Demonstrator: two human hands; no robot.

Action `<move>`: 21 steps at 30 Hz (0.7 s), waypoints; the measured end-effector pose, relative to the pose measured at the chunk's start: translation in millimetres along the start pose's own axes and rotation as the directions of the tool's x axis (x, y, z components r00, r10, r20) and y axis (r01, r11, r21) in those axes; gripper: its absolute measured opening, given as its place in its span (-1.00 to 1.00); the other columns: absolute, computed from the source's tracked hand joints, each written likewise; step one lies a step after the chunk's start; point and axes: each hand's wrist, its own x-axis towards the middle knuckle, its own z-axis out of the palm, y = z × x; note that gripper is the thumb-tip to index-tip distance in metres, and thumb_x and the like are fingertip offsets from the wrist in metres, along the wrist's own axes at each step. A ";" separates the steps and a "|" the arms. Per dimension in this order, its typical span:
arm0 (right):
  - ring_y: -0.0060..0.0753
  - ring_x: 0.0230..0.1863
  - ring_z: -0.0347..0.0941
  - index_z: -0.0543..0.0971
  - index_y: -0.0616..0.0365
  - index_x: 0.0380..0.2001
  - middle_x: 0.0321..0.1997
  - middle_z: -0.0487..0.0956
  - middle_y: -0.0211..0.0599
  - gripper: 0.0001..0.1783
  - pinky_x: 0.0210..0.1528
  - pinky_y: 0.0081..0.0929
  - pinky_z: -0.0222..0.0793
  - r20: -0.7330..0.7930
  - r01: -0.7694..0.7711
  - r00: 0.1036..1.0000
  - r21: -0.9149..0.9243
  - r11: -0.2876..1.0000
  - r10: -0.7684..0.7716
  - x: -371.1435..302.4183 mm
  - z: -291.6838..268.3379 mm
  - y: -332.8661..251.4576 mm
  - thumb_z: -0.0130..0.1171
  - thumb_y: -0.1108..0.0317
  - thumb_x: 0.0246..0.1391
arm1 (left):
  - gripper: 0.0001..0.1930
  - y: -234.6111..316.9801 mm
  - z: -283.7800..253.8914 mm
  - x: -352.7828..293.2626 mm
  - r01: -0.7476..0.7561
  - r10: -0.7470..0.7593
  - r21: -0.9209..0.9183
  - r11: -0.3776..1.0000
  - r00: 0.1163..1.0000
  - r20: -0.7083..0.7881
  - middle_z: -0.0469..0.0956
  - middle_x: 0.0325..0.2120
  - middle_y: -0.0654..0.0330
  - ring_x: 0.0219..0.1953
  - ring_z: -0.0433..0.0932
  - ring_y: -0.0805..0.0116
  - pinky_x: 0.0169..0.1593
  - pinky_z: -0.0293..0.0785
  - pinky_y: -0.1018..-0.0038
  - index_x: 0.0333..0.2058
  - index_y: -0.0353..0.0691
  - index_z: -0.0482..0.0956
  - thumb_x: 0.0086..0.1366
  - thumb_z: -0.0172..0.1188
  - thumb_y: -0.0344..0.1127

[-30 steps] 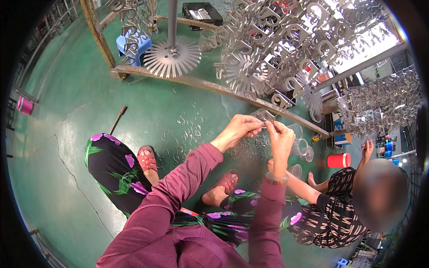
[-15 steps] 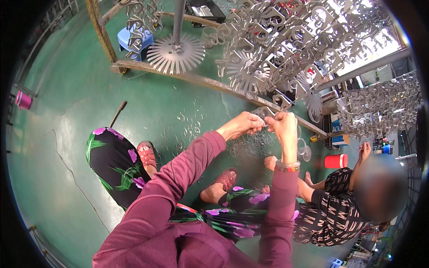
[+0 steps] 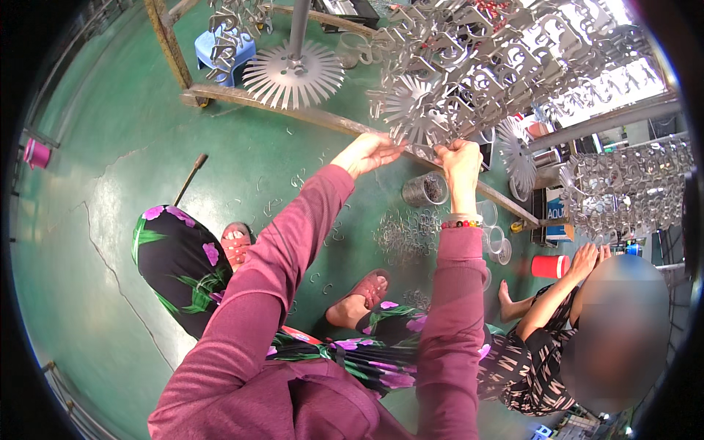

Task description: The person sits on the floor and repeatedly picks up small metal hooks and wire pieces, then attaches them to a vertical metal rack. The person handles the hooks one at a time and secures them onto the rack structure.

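My left hand (image 3: 372, 152) reaches to the lower end of the hanging metal pieces (image 3: 469, 66), its fingers stretched out and their tips by the lowest of them. Close to its right, my right hand (image 3: 460, 163) is closed in a pinch. What lies in that pinch is too small to make out. Silvery flat pieces with curved cut-outs hang in linked rows over a slotted metal disc (image 3: 408, 101). Below my hands stands a clear tub (image 3: 425, 189) with small dark pieces inside, and small curved metal hooks (image 3: 402, 233) lie heaped on the green floor.
A rusty frame rail (image 3: 323, 117) crosses beyond my hands, with another slotted disc (image 3: 293, 73) on a pole. Clear plastic cups (image 3: 496, 240) and a red container (image 3: 550, 266) stand at right. A co-worker (image 3: 535, 367) sits close on my right. A blue stool (image 3: 226, 53) stands far left.
Both hands have moved farther away and up to the hanging pieces. They are wider apart, and my left fingers have straightened. The clear tub shows more fully. The co-worker's arms have shifted.
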 end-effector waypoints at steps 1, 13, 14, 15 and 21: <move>-0.47 -0.63 0.55 0.53 0.39 -0.67 -0.70 0.55 -0.16 -0.79 -0.58 -0.56 0.41 -0.023 0.023 0.999 -0.020 1.000 -0.023 3.8 2.6 5.9 0.32 0.46 -0.18 | -0.69 1.6 0.2 4.9 0.000 -0.003 0.039 0.999 0.998 0.059 0.48 -0.06 0.00 -0.05 0.50 0.20 0.02 0.45 0.32 -0.04 -0.39 0.42 0.26 0.05 -0.40; -0.26 -0.58 0.58 0.57 0.43 -0.60 -0.67 0.55 -0.01 -0.88 -0.53 -0.43 0.43 0.080 -0.083 0.994 0.104 0.991 0.075 20.8 11.9 3.2 0.28 0.55 -0.24 | -0.70 18.2 4.2 35.2 0.137 -0.167 0.248 0.959 0.981 0.104 0.58 -0.20 0.20 -0.18 0.56 0.30 -0.08 0.48 0.26 -0.19 -0.17 0.57 0.15 0.26 -0.16; -0.36 -0.59 0.58 0.56 0.47 -0.59 -0.66 0.56 -0.06 -0.92 -0.58 -0.50 0.44 0.055 -0.091 0.995 0.094 0.991 0.086 23.7 13.5 4.0 0.23 0.62 -0.22 | -0.77 17.5 9.7 37.6 0.132 -0.154 0.308 0.942 0.987 0.051 0.60 -0.26 0.25 -0.23 0.56 0.34 -0.13 0.48 0.27 -0.21 -0.14 0.57 0.18 0.23 -0.20; -0.36 -0.59 0.58 0.56 0.48 -0.59 -0.66 0.56 -0.06 -0.92 -0.57 -0.50 0.45 0.049 -0.087 0.995 0.103 0.991 0.082 26.8 12.3 2.4 0.22 0.62 -0.22 | -0.79 19.8 13.2 39.7 0.127 -0.148 0.331 0.935 0.988 0.037 0.59 -0.28 0.27 -0.24 0.55 0.37 -0.13 0.47 0.29 -0.22 -0.12 0.58 0.22 0.15 -0.21; -0.32 -0.58 0.58 0.55 0.51 -0.60 -0.64 0.58 -0.05 -0.93 -0.57 -0.47 0.46 0.052 -0.104 0.994 0.064 0.993 0.100 34.3 16.2 3.5 0.17 0.65 -0.21 | -0.74 21.2 15.0 31.4 0.051 -0.075 0.408 0.911 0.996 0.041 0.60 -0.37 0.28 -0.30 0.55 0.42 -0.22 0.49 0.43 -0.20 -0.14 0.58 0.31 -0.08 -0.24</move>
